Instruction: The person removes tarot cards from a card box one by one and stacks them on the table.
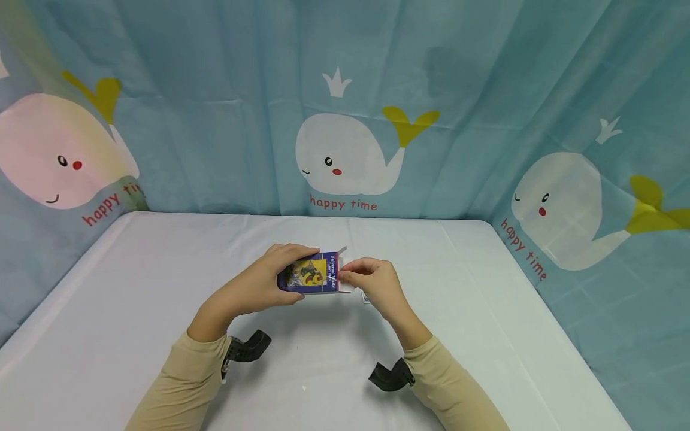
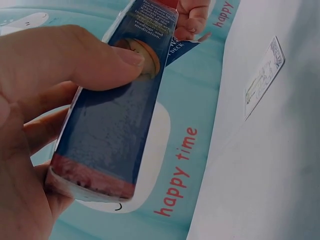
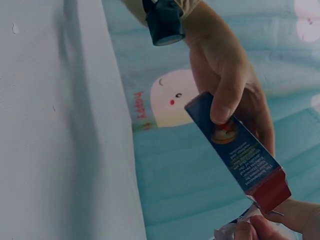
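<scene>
My left hand (image 1: 264, 278) grips a blue tarot card box (image 1: 309, 273) with a yellow picture on its front, held above the table. In the left wrist view the thumb presses the box's narrow printed side (image 2: 110, 125), with the fingers behind. The box's right end stands open, its flaps (image 1: 343, 287) sticking out. There my right hand (image 1: 377, 287) pinches with thumb and forefinger; whether a flap or something inside is between them, I cannot tell. A single card (image 2: 265, 77) lies on the table, mostly hidden behind the right hand in the head view.
A white cloth covers the table (image 1: 135, 287). Behind it and along both sides hangs a blue-green curtain (image 1: 215, 120) printed with whales. Black wrist camera mounts (image 1: 392, 376) jut inward from both beige sleeves (image 1: 183, 371).
</scene>
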### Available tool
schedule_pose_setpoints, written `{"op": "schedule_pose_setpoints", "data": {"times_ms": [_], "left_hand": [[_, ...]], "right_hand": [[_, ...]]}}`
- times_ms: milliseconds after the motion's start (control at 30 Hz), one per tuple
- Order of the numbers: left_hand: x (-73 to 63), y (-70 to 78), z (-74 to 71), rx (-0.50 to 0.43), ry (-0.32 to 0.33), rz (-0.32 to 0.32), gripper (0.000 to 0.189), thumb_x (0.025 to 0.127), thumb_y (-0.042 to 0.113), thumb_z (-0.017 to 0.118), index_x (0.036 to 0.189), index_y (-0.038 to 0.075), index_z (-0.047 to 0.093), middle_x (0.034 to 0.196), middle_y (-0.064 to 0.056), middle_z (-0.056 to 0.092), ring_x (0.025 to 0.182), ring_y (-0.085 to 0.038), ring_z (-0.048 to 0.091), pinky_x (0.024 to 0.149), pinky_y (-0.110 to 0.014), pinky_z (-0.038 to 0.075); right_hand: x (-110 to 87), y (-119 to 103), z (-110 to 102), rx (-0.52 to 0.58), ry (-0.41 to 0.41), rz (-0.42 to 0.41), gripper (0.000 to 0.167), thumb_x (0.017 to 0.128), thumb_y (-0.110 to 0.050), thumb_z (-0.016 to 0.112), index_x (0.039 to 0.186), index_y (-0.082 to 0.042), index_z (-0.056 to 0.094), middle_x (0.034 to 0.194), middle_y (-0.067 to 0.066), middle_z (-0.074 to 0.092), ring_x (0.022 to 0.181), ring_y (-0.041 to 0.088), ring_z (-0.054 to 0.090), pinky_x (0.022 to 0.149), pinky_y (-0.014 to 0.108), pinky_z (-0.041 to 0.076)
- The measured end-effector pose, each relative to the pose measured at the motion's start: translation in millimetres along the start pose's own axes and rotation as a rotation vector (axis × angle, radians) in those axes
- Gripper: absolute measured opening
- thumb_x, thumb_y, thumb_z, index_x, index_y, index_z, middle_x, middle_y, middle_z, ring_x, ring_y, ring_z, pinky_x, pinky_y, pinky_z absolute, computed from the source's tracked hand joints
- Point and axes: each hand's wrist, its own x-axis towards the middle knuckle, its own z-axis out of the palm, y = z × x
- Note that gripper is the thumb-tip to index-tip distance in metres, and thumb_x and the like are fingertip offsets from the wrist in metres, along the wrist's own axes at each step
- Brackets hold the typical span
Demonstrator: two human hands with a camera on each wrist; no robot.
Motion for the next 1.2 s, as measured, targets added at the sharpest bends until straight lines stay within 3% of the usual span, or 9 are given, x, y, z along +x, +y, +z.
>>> {"op": "schedule_pose_setpoints", "data": {"times_ms": [467, 733, 867, 1067, 1200], "left_hand": [[-0.3, -0.4, 0.5, 0.008, 0.007, -0.007, 0.077, 0.078, 0.009, 0.08, 0.148, 0.016, 0.048, 0.144, -0.007, 0.054, 0.121, -0.025, 0.044, 0.093, -0.043, 0.045], [-0.6, -2.9, -4.0, 0.018, 0.013, -0.039, 0.077, 0.08, 0.011, 0.079, 0.149, 0.018, 0.046, 0.145, -0.008, 0.052, 0.124, -0.028, 0.043, 0.094, -0.046, 0.046], [-1.3, -4.8, -7.0, 0.017, 0.023, -0.047, 0.077, 0.08, 0.012, 0.079, 0.149, 0.018, 0.046, 0.147, -0.009, 0.05, 0.125, -0.029, 0.042, 0.094, -0.047, 0.046], [-2.2, -5.9, -9.4, 0.005, 0.026, -0.045, 0.076, 0.08, 0.012, 0.079, 0.148, 0.014, 0.046, 0.147, -0.009, 0.05, 0.124, -0.028, 0.042, 0.094, -0.047, 0.046], [-2.8, -5.8, -9.9, 0.002, 0.026, -0.05, 0.076, 0.08, 0.012, 0.079, 0.148, 0.016, 0.046, 0.147, -0.009, 0.05, 0.124, -0.027, 0.043, 0.095, -0.047, 0.045]], "right_hand": [[0.6, 0.0, -1.4, -0.014, 0.012, 0.024, 0.015, 0.087, -0.016, 0.074, 0.09, -0.002, 0.077, 0.086, 0.008, 0.075, 0.073, 0.01, 0.064, 0.072, 0.031, 0.055], [3.8, -1.8, -11.9, 0.039, 0.008, 0.035, 0.018, 0.089, -0.014, 0.072, 0.095, 0.003, 0.074, 0.087, 0.011, 0.073, 0.068, 0.013, 0.068, 0.074, 0.034, 0.06], [5.7, -1.8, -17.5, 0.055, 0.011, 0.042, 0.021, 0.09, -0.015, 0.071, 0.097, 0.005, 0.072, 0.08, 0.008, 0.072, 0.063, 0.013, 0.067, 0.069, 0.029, 0.059], [7.0, -2.8, -20.7, 0.093, -0.017, 0.04, 0.021, 0.091, -0.013, 0.069, 0.098, 0.006, 0.069, 0.071, 0.003, 0.068, 0.059, 0.013, 0.064, 0.065, 0.031, 0.058], [5.8, -4.8, -20.3, 0.113, -0.054, 0.075, 0.02, 0.094, -0.014, 0.066, 0.103, 0.003, 0.066, 0.075, 0.005, 0.071, 0.058, 0.014, 0.066, 0.06, 0.028, 0.057]]}}
